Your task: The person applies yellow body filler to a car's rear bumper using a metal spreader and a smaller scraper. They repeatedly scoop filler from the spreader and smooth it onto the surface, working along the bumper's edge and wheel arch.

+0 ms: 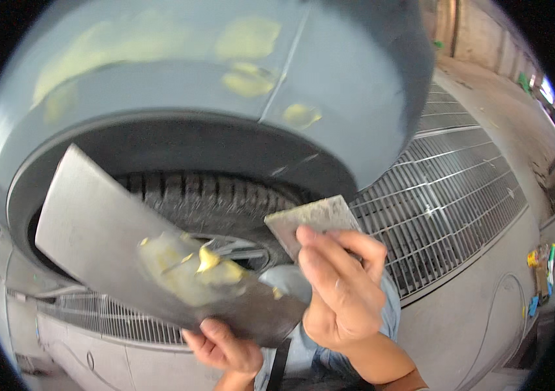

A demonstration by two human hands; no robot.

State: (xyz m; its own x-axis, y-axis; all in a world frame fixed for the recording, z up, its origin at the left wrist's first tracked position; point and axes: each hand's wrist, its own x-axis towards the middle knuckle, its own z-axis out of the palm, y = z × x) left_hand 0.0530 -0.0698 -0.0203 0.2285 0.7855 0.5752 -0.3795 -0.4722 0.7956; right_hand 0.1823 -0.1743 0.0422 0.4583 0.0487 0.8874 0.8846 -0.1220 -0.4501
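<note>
My left hand grips the lower edge of a broad grey mixing board, which tilts up to the left. Yellow body filler lies smeared over the board's middle, with a thicker lump at its centre. Between the fingers and thumb of my right hand is a small flat filler spreader, its far edge coated with residue. The spreader is held above the board's right end, apart from the filler. Beyond both hands curves a grey car body panel bearing several yellow filler patches.
Under the wheel arch, a tyre and its wheel are partly covered by the board. Metal floor grating runs along the right. Assorted small items lie on the floor at the far right. A thin cable crosses the floor near them.
</note>
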